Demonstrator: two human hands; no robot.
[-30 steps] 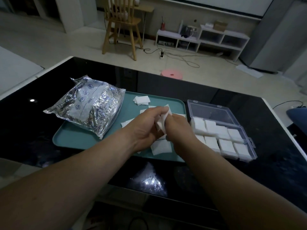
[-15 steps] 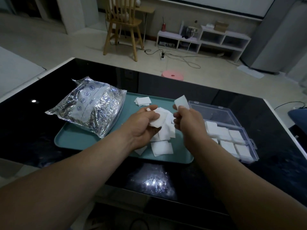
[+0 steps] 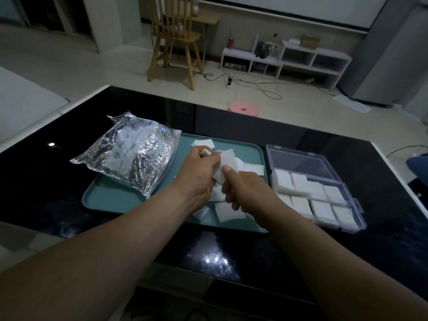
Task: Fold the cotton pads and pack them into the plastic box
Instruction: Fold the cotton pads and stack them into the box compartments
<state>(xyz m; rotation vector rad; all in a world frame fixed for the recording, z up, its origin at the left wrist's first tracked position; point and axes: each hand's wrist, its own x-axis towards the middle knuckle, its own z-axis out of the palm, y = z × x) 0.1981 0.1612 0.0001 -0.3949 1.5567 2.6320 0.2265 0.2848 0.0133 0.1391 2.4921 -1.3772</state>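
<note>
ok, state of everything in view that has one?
plastic box: lid open, compartments filled with pads
cotton pad: held between both hands, crumpled
loose pads: lying on the tray
foil bag: lying on tray, opening not visible
left hand: grips the cotton pad
right hand: pinches the cotton pad

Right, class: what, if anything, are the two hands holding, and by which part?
Both hold a white cotton pad above the teal tray. The left hand grips its left side, and the right hand pinches its near edge under the thumb.
</note>
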